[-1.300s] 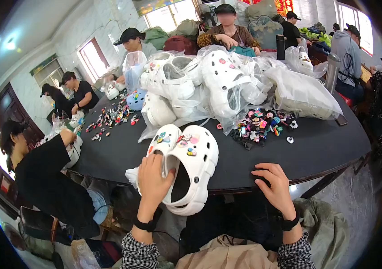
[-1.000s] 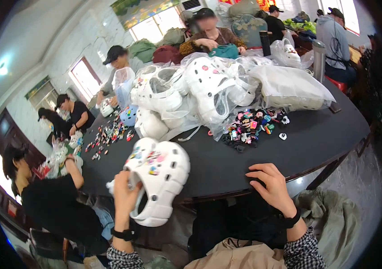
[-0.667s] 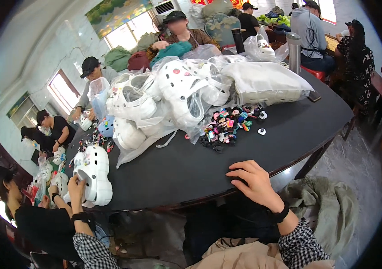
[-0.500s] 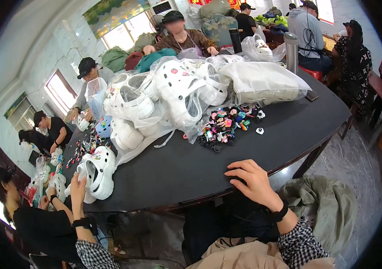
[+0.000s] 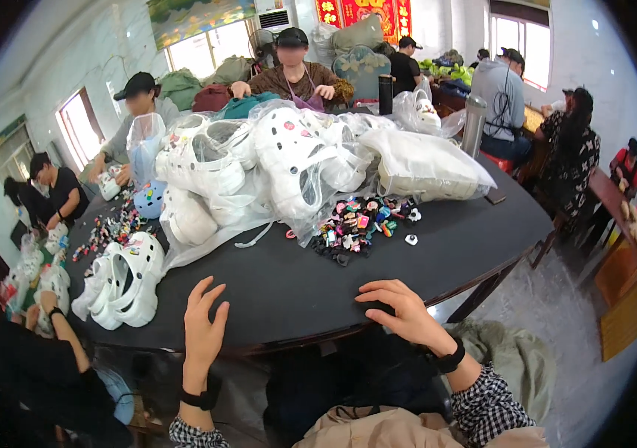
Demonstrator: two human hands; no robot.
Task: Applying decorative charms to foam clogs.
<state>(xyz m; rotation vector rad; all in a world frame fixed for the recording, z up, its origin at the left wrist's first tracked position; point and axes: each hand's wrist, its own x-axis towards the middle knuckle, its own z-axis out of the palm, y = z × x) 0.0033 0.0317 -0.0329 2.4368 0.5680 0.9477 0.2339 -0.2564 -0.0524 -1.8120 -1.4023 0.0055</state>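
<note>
Over the near edge of the dark table my left hand is raised with nothing in it, its fingers apart. My right hand hovers at the same edge, fingers slightly bent and spread, also without anything. Left of my left hand stands a pair of white clogs with small charms on them. Beyond both hands a heap of colourful shoe charms lies on the table, with one black-and-white charm apart from it. Behind the heap, white clogs in clear plastic bags are piled up.
A stuffed white bag lies at the right of the pile, near a steel bottle. More charms are spread at the left. Co-workers sit at the far side and at the left. A grey-green cloth hangs beside my right arm.
My left hand has let go of the white clogs and moved right, to the table's front edge. The clogs stay at the left. My right hand keeps its place; the view has turned somewhat.
</note>
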